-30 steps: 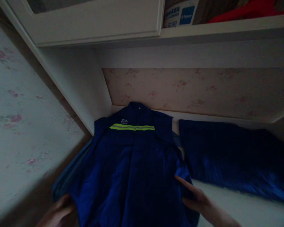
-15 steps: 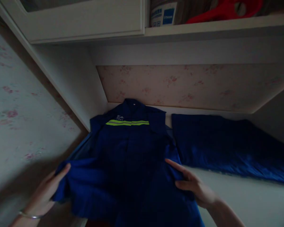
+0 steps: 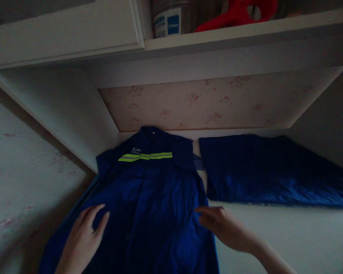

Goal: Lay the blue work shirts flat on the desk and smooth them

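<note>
A dark blue work jacket (image 3: 160, 205) lies front up on the white surface, its collar toward the back wall. A yellow-green and grey reflective stripe (image 3: 145, 156) crosses its chest, with a small white print above. My left hand (image 3: 84, 236) is over the jacket's lower left part, thumb and fingers apart with nothing between them. At the jacket's right edge is my right hand (image 3: 221, 225), its index finger stretched toward the cloth and the other fingers loosely bent; no cloth shows in its grasp. Whether its fingertips touch the fabric is unclear.
Folded dark blue cloth (image 3: 268, 171) lies to the right on the white surface (image 3: 277, 232). Overhead, a shelf (image 3: 246, 32) holds a labelled container (image 3: 171, 23) and a red object (image 3: 240, 15). Flower-patterned wall (image 3: 40, 182) is close on the left.
My left hand has let go of the jacket's lower left edge and moved right over it. The lifted cloth now lies flatter. My right hand has shifted slightly left and down, and the view has turned.
</note>
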The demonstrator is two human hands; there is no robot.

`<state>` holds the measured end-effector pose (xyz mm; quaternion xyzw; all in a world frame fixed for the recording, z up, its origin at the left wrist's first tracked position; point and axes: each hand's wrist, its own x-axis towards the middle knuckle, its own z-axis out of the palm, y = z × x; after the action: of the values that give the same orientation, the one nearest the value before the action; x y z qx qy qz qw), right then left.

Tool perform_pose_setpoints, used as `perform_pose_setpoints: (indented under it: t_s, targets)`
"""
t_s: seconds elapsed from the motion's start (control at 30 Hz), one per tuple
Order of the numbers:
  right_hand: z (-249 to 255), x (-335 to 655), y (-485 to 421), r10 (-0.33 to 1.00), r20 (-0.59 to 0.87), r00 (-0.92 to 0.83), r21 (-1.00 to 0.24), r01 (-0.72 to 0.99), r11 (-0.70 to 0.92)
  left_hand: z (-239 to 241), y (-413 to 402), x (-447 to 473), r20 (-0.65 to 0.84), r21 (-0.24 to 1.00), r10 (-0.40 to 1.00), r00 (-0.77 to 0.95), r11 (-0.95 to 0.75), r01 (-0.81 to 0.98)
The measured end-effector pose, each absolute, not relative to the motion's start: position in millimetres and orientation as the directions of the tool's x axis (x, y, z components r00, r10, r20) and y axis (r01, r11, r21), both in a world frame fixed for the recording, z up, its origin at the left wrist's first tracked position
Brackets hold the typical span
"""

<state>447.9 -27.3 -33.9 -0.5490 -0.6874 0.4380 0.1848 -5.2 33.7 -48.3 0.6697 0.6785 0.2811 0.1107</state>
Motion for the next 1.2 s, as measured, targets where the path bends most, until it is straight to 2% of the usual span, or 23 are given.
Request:
perform_pose_setpoints:
  t_s: [0.07, 0.1, 0.17, 0.23, 0.3, 0.4, 0.57, 0.67, 0.93, 1.2]
  targets:
    - [-34.3, 435.7, 14.8, 0.971, -0.015, -0.237, -0.678, 0.716, 0.165, -48.9, 52.3, 64.4, 0.292, 0.495, 0.951, 0.104, -0.243, 0.834]
    - [-38.6, 430.3, 36.3, 0.976, 0.041, -0.213, -0.583, 0.788, 0.196, -52.6, 62.7, 93.6, 0.309, 0.487, 0.935, 0.176, -0.314, 0.815]
    - [-52.6, 423.6, 75.3, 0.977, 0.033, -0.211, -0.407, 0.89, 0.206, -66.5, 82.6, 137.9, 0.299, 0.464, 0.914, 0.273, -0.389, 0.795]
    - [-67.5, 425.2, 105.6, 0.979, -0.035, -0.199, -0.332, 0.927, 0.176, -85.3, 97.6, 164.2, 0.261, 0.407, 0.906, 0.332, -0.416, 0.813]
    - [-77.1, 436.3, 126.8, 0.989, -0.054, -0.137, -0.342, 0.933, 0.111, -103.6, 105.5, 176.3, 0.223, 0.317, 0.905, 0.363, -0.42, 0.851]
    - [-81.0, 468.6, 144.9, 0.999, 0.0, 0.049, -0.377, 0.925, -0.045, -121.4, 107.5, 179.4, 0.187, 0.202, 0.902, 0.389, -0.423, 0.883]
    - [-85.8, 547.3, 155.6, 0.929, 0.002, 0.371, -0.43, 0.839, -0.334, -126.3, 106.8, 178.2, 0.153, 0.16, 0.913, 0.379, -0.401, 0.902]
    - [-93.4, 598.8, 156.3, 0.876, 0.007, 0.482, -0.447, 0.785, -0.428, -128.4, 109.0, 178.7, 0.15, 0.143, 0.917, 0.371, -0.391, 0.909]
    - [-99.6, 681.0, 169.5, 0.827, 0.006, 0.563, -0.416, 0.753, -0.509, -151.7, 122.3, 167.8, 0.106, 0.15, 0.927, 0.359, -0.372, 0.916]
    - [-104.4, 688.5, 230.9, 0.892, 0.018, 0.452, -0.361, 0.834, -0.416, -150.6, 124.8, 165.5, 0.084, 0.13, 0.936, 0.341, -0.35, 0.928]
